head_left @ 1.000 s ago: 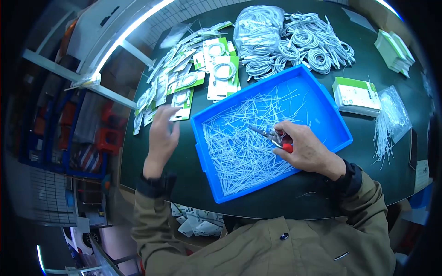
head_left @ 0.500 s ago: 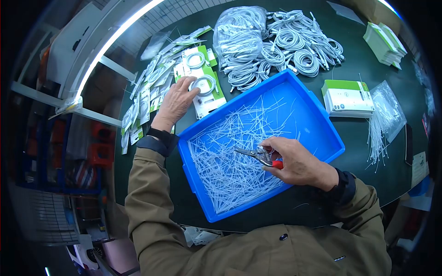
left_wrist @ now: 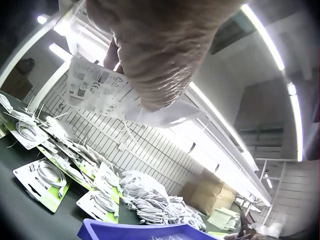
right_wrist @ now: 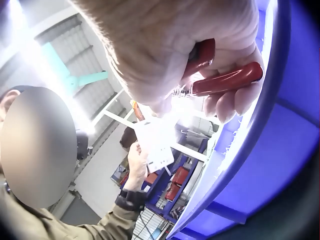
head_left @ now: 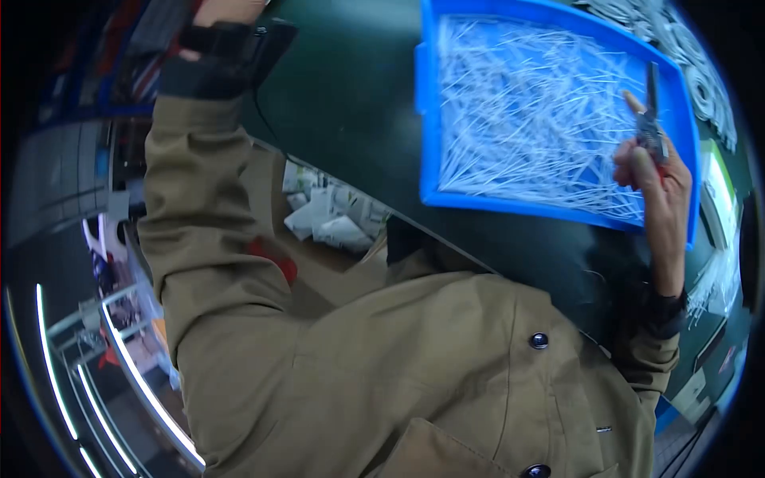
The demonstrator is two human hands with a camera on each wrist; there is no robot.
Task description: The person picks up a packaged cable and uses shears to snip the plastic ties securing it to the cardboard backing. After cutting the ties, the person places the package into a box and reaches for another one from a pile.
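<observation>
At the upper left edge of the head view, my left hand [head_left: 227, 11] is mostly cut off. In the left wrist view that hand [left_wrist: 165, 55] holds a white printed card [left_wrist: 95, 87], its print side facing this camera. The right wrist view also shows the card [right_wrist: 154, 142] raised in the left hand [right_wrist: 136, 162]. My right hand [head_left: 668, 183] grips red-handled snips [head_left: 652, 131], blades pointing away, over the right part of a blue tray [head_left: 429, 119]. Thin white plastic ties [head_left: 526, 119] lie heaped in the tray.
Carded cables [left_wrist: 45, 180] lie on the dark table [head_left: 343, 95], with coiled grey cables [left_wrist: 160, 205] behind the tray. A stack of white-green cards [head_left: 717, 191] stands right of the tray. Below the table edge are white packages [head_left: 339, 219].
My left hand went from the carded cables to the far left, now holding a card. The head view swung down and left, so the tray appears farther right. The right hand still grips the snips.
</observation>
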